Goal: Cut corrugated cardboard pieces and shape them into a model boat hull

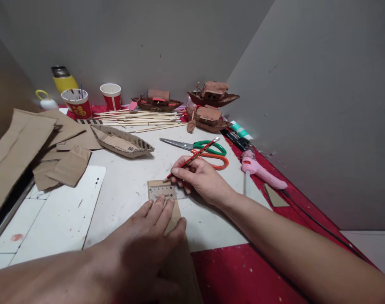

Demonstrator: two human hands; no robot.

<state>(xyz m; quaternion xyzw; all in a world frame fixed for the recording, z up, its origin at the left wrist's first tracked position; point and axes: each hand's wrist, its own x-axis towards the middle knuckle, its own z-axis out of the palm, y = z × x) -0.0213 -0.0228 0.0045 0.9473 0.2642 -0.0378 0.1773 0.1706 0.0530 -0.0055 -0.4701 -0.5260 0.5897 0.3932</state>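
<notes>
My left hand (151,232) lies flat with its fingers apart, pressing on a clear ruler (157,192) that rests across a brown cardboard strip (182,261). Pinched in my right hand (200,177) is a red pencil (192,158), its tip at the strip's far end, just beyond the ruler's edge. Part of the ruler is hidden under my left fingertips and reaches right, below my right hand. Scissors (192,146) with green and orange handles lie just beyond my right hand. An open cardboard boat hull (122,141) sits farther left.
Cardboard pieces (70,164) are piled at left. Wooden sticks (141,118), paper cups (111,97) and brown model boats (213,93) stand along the back. At right lies a pink glue gun (263,171) with a black cable. A grey wall (306,105) rises behind.
</notes>
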